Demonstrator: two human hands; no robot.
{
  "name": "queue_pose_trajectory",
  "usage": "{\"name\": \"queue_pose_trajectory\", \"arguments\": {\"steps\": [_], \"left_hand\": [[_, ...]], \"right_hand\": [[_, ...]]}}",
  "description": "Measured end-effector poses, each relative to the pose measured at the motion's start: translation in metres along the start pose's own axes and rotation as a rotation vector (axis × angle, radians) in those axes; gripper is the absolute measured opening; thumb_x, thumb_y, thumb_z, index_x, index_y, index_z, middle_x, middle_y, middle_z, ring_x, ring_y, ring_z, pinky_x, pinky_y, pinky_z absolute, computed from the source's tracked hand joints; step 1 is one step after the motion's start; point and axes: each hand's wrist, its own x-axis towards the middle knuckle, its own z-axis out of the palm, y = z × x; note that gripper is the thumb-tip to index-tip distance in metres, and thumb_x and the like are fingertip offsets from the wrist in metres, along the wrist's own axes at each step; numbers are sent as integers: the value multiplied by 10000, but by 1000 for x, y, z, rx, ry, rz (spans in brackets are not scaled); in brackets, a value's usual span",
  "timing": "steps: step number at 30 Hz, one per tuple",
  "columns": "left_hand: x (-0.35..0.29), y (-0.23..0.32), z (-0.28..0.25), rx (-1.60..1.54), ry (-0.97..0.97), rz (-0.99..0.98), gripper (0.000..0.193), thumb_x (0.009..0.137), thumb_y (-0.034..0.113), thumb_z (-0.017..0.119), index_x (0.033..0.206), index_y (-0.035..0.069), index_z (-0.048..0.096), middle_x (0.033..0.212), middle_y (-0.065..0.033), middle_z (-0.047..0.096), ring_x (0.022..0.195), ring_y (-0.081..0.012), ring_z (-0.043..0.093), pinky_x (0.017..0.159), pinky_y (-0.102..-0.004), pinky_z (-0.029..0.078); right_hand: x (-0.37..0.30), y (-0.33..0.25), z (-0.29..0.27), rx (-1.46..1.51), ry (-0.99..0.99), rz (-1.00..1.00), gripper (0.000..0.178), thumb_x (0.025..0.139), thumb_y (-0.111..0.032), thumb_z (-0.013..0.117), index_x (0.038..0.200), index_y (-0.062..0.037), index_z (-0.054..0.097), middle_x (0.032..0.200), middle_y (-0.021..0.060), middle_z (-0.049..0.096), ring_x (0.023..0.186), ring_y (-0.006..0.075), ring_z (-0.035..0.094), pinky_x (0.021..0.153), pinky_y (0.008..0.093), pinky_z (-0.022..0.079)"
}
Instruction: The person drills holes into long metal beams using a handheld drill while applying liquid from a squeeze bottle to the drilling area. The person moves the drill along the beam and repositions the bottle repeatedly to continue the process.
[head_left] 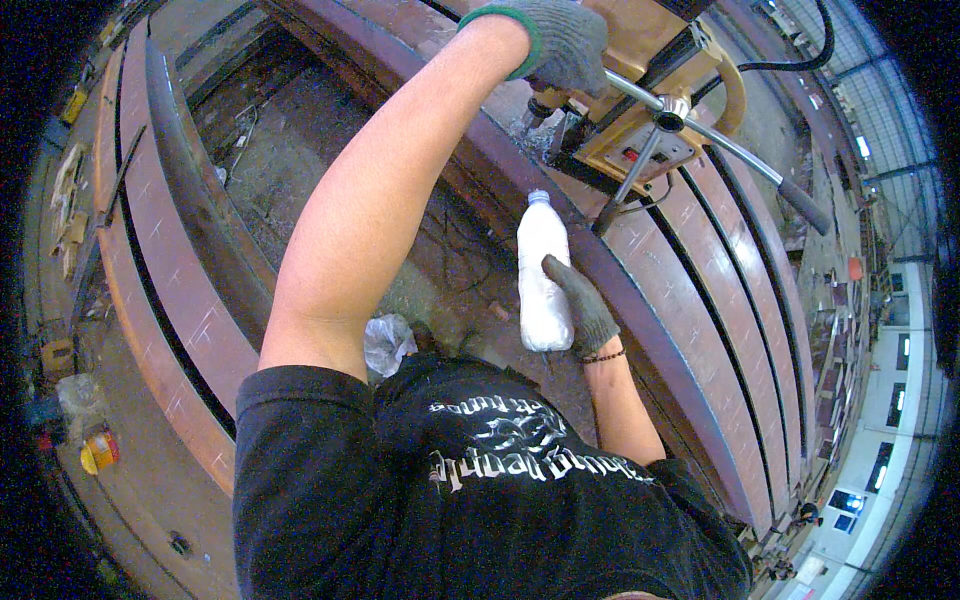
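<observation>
My left hand (565, 45), in a grey knit glove with a green cuff, is closed around one end of a chrome feed lever (635, 92) on a drill (640, 140). The yellow-tan drill stands on a long steel beam (655, 300). Below the left hand, the drill's bit (540, 112) is near the beam, with shiny metal shavings (530, 140) around it. Gloved as well, my right hand (585, 310) is closed around a plastic bottle (543, 270) of white liquid. The bottle is upright, its cap towards the drill; the fingers behind it are hidden.
Another lever arm with a dark grip (803, 207) sticks out right of the drill. Curved steel beams (150, 250) lie at the left. A crumpled clear plastic bag (390, 343) is beside my body. A yellow and red container (100, 453) stands on the floor at far left.
</observation>
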Motion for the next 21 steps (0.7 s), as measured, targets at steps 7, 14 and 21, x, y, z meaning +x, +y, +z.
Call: {"name": "queue_pose_trajectory", "arguments": {"steps": [7, 14, 21], "left_hand": [[9, -10, 10, 20, 16, 47, 429, 837, 340, 591, 918, -46, 757, 889, -268, 729, 842, -370, 741, 759, -453, 564], [14, -15, 13, 40, 10, 92, 377, 848, 287, 587, 926, -41, 756, 890, -266, 731, 860, -368, 745, 765, -453, 569], [12, -14, 16, 67, 15, 73, 390, 876, 320, 587, 959, -18, 764, 925, -255, 741, 880, -372, 748, 783, -452, 574]], "right_hand": [[-9, -8, 9, -44, 21, -9, 395, 974, -350, 698, 1206, -34, 651, 1012, 61, 719, 823, 186, 704, 743, 334, 593], [-7, -6, 5, -34, -15, 1, 404, 971, -357, 704, 1206, -33, 651, 1015, 56, 716, 828, 183, 700, 749, 329, 589], [-2, -1, -1, -38, -5, -20, 442, 946, -389, 728, 1202, -36, 654, 1003, 52, 716, 824, 185, 700, 744, 330, 588]]}}
